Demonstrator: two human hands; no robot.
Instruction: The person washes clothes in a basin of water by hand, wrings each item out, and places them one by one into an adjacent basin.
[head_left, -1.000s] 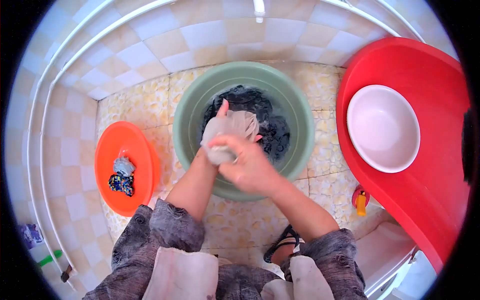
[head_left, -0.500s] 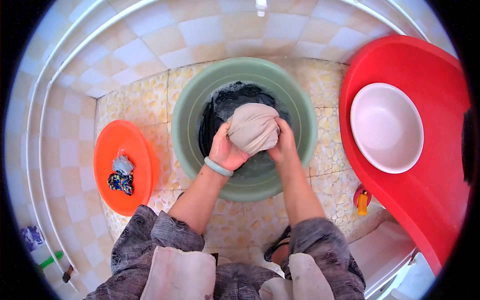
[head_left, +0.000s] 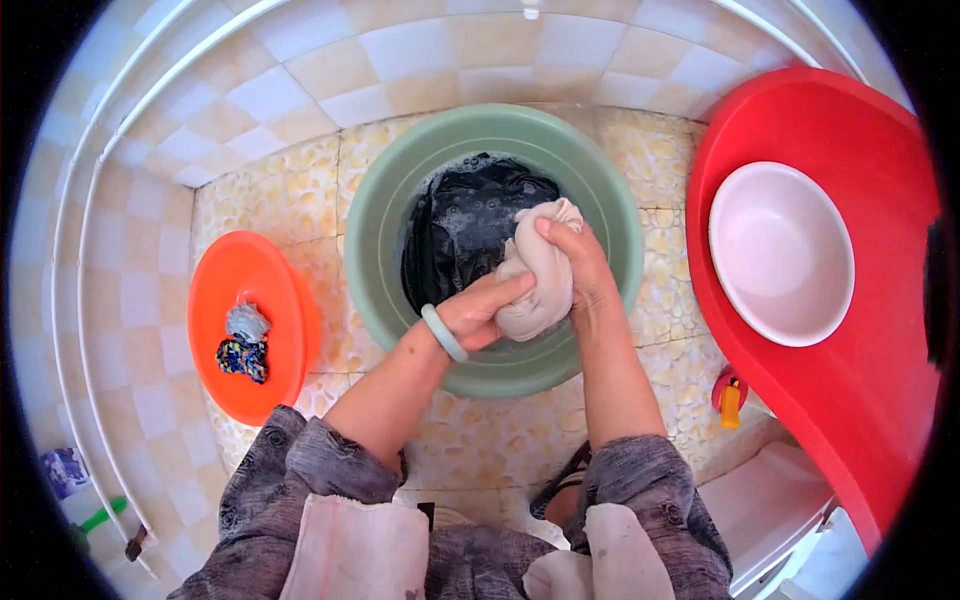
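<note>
Both my hands grip a bunched, pale beige cloth [head_left: 545,265] above the right part of a green basin [head_left: 368,190]. My left hand [head_left: 482,312], with a pale bangle [head_left: 443,333] at the wrist, is closed on the cloth's lower left end. Higher up on its right side, my right hand [head_left: 585,262] is wrapped round it with the thumb on top. Dark, soaked clothing [head_left: 465,220] lies in sudsy water in the basin. Some of my fingers are hidden behind the cloth.
At left stands an orange basin [head_left: 225,285] holding a grey cloth [head_left: 246,322] and a multicoloured cloth [head_left: 243,358]. A white basin [head_left: 780,250] sits on a red surface [head_left: 850,420] at right. White pipes [head_left: 85,215] run along the tiled wall.
The cloth has gone from a rounded bundle to a longer, folded roll and shifted right. My right hand has moved up and right; my left thumb now presses across the cloth.
</note>
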